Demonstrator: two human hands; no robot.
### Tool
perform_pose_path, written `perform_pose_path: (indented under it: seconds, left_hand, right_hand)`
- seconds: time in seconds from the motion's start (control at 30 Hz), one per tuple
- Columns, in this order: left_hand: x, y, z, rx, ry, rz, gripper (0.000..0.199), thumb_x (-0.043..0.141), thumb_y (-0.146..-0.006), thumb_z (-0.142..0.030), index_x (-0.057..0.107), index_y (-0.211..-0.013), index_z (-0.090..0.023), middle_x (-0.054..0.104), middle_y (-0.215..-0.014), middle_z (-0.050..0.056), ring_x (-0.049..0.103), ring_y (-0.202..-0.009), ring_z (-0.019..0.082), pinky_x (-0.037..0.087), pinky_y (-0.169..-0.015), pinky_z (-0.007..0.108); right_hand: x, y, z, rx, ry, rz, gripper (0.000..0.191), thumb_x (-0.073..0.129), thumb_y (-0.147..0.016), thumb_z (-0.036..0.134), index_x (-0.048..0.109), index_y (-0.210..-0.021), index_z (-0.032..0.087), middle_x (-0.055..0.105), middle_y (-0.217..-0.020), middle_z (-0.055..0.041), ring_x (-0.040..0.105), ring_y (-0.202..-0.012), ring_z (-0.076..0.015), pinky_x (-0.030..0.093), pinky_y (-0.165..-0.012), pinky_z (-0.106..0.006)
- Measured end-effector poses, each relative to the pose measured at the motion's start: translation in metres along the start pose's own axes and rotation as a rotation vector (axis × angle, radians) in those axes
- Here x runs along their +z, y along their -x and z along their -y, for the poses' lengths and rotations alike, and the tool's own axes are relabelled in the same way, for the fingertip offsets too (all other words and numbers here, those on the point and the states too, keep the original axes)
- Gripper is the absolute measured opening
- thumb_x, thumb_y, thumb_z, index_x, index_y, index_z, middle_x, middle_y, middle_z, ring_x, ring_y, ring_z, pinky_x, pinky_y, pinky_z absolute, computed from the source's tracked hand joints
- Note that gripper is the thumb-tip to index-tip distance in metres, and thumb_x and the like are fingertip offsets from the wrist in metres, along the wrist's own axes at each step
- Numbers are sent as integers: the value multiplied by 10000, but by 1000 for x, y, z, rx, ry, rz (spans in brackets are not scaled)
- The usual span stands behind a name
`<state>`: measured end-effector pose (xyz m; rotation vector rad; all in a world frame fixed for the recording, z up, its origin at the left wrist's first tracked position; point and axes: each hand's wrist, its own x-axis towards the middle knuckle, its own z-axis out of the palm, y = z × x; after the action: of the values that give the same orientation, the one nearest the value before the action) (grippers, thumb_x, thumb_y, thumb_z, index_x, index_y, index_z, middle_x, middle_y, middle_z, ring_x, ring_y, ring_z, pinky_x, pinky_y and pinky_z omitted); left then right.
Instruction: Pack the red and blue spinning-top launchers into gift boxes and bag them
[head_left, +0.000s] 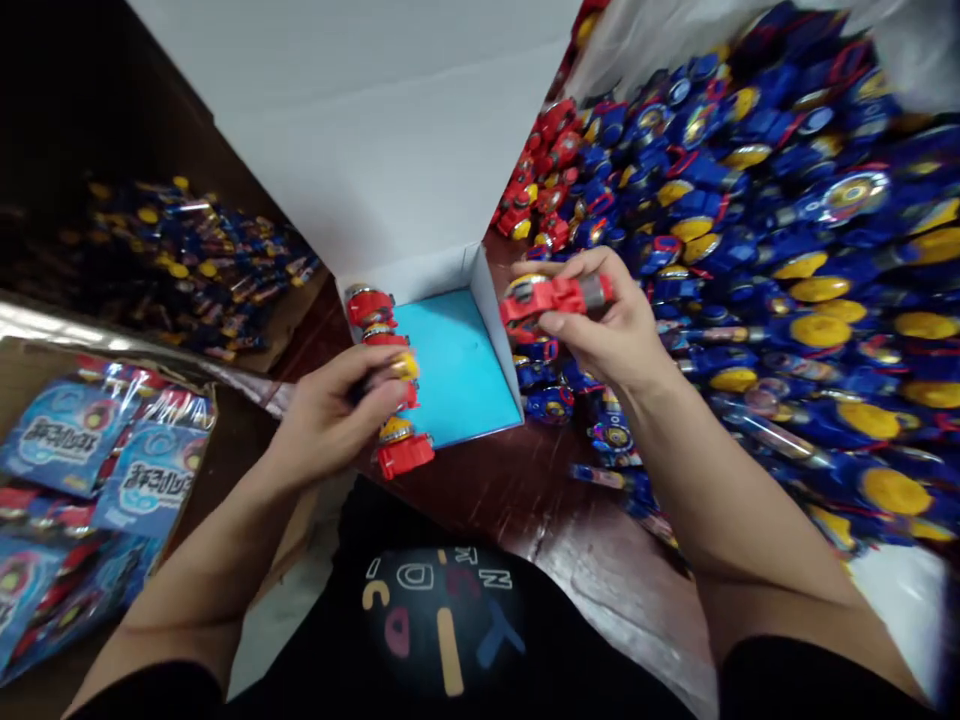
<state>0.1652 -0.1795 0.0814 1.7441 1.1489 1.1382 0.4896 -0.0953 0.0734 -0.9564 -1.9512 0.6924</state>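
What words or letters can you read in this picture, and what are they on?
Black shirt: big coloured letters, seen upside down from here; they look like "N", "D", "Y" and "A", but the whole word is unclear.
Blue packets: white printed characters, too blurred to read.
Red toys and blue toy pile: no readable writing.

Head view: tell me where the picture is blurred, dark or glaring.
Head view: the blue and yellow toy pile smears with motion blur toward the right edge; the top left corner is dark, the toys there dim; glare streaks the foil edge at left; the right hand and its red toy look fairly sharp.
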Motion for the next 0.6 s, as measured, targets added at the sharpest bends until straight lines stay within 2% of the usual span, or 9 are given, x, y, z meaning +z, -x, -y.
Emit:
perform_pose_path:
  seconds: [0.07, 0.17, 0.23, 0.3, 0.4, 0.47, 0.5, 0.6]
  left_hand:
    - [10, -9, -10, 99, -109, 169, 278, 748, -988, -320, 766, -1241, -204, 755, -1064, 59, 693, -906, 174, 563, -821, 286]
    - [14, -14, -15, 173, -222, 258, 222, 719, -1009, -299, 756, -1198, -189, 724, -982, 36, 662, -832, 145, 535, -761, 255]
    - [13, -14, -16, 187, -281, 267, 174, 712, -1014, -293, 754, -1142, -183, 706, -942, 25, 640, -799, 134, 513, -737, 243]
    - [12, -13, -17, 190, -308, 268, 138, 710, -1016, -274, 743, -1101, -171, 682, -900, 12, 621, -769, 124, 501, -718, 233]
    - [13, -9, -18, 265, -339, 285, 135, 697, -1032, -260, 721, -1121, -162, 670, -894, 13, 625, -775, 130, 512, -725, 237]
    - [16, -6, -15, 390, -397, 286, 186, 679, -1051, -277, 698, -1191, -155, 684, -948, 40, 647, -821, 151, 532, -745, 257]
    - [17, -4, -13, 473, -445, 270, 216, 665, -1062, -286, 683, -1230, -152, 690, -978, 57, 657, -848, 164, 541, -756, 270]
    - [18, -4, -5, 787, -642, 209, 260, 614, -1083, -244, 649, -1327, -161, 719, -1013, 75, 659, -854, 190, 537, -752, 317]
  right_hand:
    - [10, 3, 22, -149, 93, 104, 393, 675, -976, 506, 605, -1298, 291, 659, -1286, -106, 659, -1204, -281, 586, -982, -491]
    - [17, 7, 41, -314, 337, 187, 326, 714, -976, 419, 733, -1271, 282, 609, -1154, -107, 613, -1132, -295, 562, -974, -534]
    - [18, 11, 48, -315, 462, 205, 335, 695, -1000, 446, 757, -1292, 294, 579, -1138, -114, 592, -1125, -309, 554, -983, -559]
    - [21, 18, 56, -284, 528, 232, 358, 647, -1031, 467, 749, -1329, 294, 544, -1161, -124, 592, -1126, -307, 581, -959, -534]
    - [24, 29, 71, -260, 613, 284, 399, 570, -1070, 437, 692, -1415, 278, 517, -1248, -151, 626, -1050, -282, 622, -747, -410]
    - [24, 34, 80, -255, 669, 318, 379, 548, -1076, 416, 697, -1392, 269, 534, -1270, -160, 643, -1045, -298, 602, -650, -368]
    - [23, 34, 83, -249, 661, 335, 369, 547, -1076, 417, 712, -1365, 257, 541, -1266, -163, 647, -1063, -311, 605, -652, -374]
    - [20, 30, 82, -169, 396, 461, 375, 640, -1039, 513, 764, -1251, 230, 585, -1180, -132, 671, -1035, -276, 639, -809, -433]
